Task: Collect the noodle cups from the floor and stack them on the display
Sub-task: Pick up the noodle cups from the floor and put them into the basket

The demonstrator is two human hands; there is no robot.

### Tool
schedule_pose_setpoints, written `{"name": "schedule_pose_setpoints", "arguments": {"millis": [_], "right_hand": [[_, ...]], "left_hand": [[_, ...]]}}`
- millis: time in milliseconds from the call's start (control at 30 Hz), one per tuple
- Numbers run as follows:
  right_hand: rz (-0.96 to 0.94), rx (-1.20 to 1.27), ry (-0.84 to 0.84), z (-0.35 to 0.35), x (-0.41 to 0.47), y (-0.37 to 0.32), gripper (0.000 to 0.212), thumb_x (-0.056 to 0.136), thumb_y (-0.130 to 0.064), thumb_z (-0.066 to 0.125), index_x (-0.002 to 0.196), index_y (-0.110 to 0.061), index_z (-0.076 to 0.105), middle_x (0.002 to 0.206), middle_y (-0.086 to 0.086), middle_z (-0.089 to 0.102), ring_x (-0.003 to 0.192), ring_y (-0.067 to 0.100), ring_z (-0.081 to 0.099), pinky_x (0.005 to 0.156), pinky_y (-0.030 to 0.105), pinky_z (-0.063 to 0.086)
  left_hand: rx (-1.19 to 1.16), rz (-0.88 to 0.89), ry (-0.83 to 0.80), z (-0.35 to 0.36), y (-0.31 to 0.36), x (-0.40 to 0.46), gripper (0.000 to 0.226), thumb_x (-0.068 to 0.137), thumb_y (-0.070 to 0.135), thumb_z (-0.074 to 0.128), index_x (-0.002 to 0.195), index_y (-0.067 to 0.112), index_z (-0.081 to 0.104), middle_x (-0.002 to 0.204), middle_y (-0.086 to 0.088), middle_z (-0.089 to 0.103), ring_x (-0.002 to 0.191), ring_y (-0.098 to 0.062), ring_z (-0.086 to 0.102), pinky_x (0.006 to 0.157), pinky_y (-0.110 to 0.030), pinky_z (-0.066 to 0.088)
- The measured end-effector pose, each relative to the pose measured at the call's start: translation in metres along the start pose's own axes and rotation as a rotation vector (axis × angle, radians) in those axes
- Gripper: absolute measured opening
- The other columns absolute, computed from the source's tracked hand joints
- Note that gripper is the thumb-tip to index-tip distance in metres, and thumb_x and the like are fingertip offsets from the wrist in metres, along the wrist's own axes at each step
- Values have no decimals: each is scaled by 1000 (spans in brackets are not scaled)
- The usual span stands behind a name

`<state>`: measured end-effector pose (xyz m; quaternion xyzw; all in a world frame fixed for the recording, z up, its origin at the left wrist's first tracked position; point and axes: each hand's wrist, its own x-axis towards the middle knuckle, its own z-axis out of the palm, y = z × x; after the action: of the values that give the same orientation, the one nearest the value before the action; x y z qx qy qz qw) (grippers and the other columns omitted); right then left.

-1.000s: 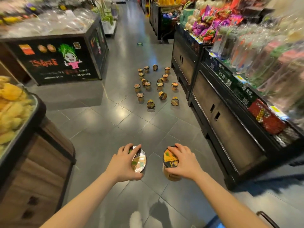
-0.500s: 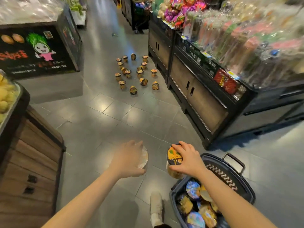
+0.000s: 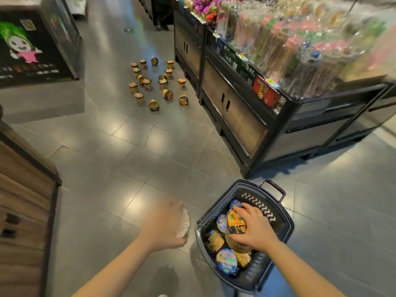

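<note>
One noodle cup (image 3: 235, 227) is held in the right hand (image 3: 254, 231) grip over the basket (image 3: 285, 230), another in the left hand (image 3: 165, 226); well beyond both, many cups (image 3: 154, 82) remain uncollected on the floor (image 3: 128, 151).

Glossy floor tiles (image 3: 137, 151), plastic basket (image 3: 287, 228)

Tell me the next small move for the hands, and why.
Probably lower and release the orange-lidded noodle cup: the right hand grips it over the dark plastic shopping basket, which already holds cups. The left hand holds a second, foil-lidded cup beside the basket, likely next.
</note>
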<state>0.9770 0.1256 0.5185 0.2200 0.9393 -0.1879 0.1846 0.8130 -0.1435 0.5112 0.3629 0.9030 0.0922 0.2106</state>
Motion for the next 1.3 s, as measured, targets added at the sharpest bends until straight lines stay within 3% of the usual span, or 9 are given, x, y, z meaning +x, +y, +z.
{"name": "schedule_pose_setpoints", "arguments": {"millis": [267,533,867,967,1067,1200,1300], "right_hand": [[-40,-70,-117,-11,21,124,106,51,-80,39,148,-43,23,158,-7,13,144,21,16,113,45,28],[-72,-47,-146,22,81,236,99,56,-80,43,146,-42,28,155,-6,19,141,21,18,111,45,30],[-82,51,-216,151,155,287,102,54,-77,49,147,-40,29,156,-5,19,143,22,16,112,48,28],[-98,41,-241,184,165,297,102,55,-79,47,147,-40,27,156,-7,16,142,20,14,112,47,26],[-113,34,-260,210,169,302,102,56,-80,48,147,-39,28,156,-6,17,142,22,16,113,48,26],[-128,30,-285,227,167,300,101,58,-78,52,147,-39,28,156,-5,18,143,24,17,113,50,27],[-158,37,-285,229,166,291,99,61,-73,61,147,-38,29,156,-5,19,143,22,17,114,48,26]], "left_hand": [[-92,-142,-64,78,96,44,114,58,79,53,154,40,6,157,0,17,143,-24,19,108,-41,37],[-178,-279,-232,217,181,107,116,59,79,53,154,40,1,160,2,7,146,-28,9,106,-48,37],[-165,-381,-435,399,165,170,116,66,72,61,154,35,-6,162,-4,0,148,-34,2,113,-55,26],[-193,-357,-508,439,156,181,94,86,62,51,156,30,-2,164,-1,-3,150,-28,-1,118,-53,15],[-227,-303,-536,463,152,191,70,98,53,37,157,30,5,164,3,8,150,-21,9,119,-49,14],[-257,-250,-581,477,146,198,65,99,53,38,156,29,16,161,2,22,146,-21,23,116,-45,25],[-212,-248,-512,474,147,194,65,97,56,39,154,28,23,152,0,38,139,-21,34,116,-43,26]]}}
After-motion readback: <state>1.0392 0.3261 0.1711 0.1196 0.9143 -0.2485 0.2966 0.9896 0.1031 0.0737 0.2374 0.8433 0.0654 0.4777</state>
